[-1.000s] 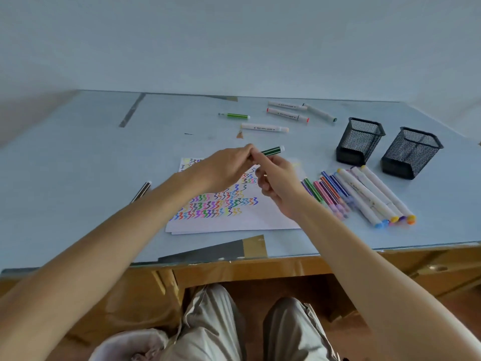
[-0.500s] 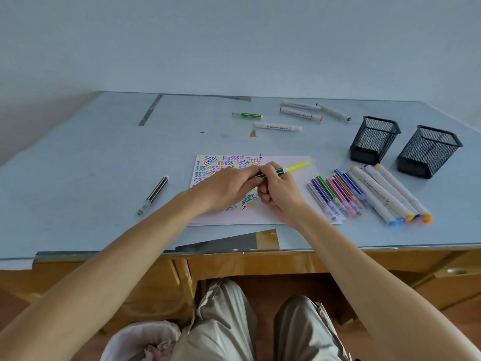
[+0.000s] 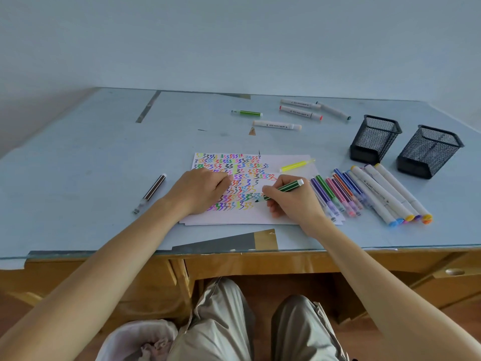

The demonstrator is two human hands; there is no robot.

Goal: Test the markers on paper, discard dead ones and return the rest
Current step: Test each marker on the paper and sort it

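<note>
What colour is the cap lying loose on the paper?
Bright yellow cap, near the paper's far right edge; clearest in the head view.

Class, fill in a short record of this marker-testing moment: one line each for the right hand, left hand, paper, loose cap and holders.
right hand: right hand grips green marker, tip at the paper
left hand: left hand rests on paper
paper: covered in coloured squiggles
loose cap: yellow cap lies on the paper
holders: two mesh holders, upright
</note>
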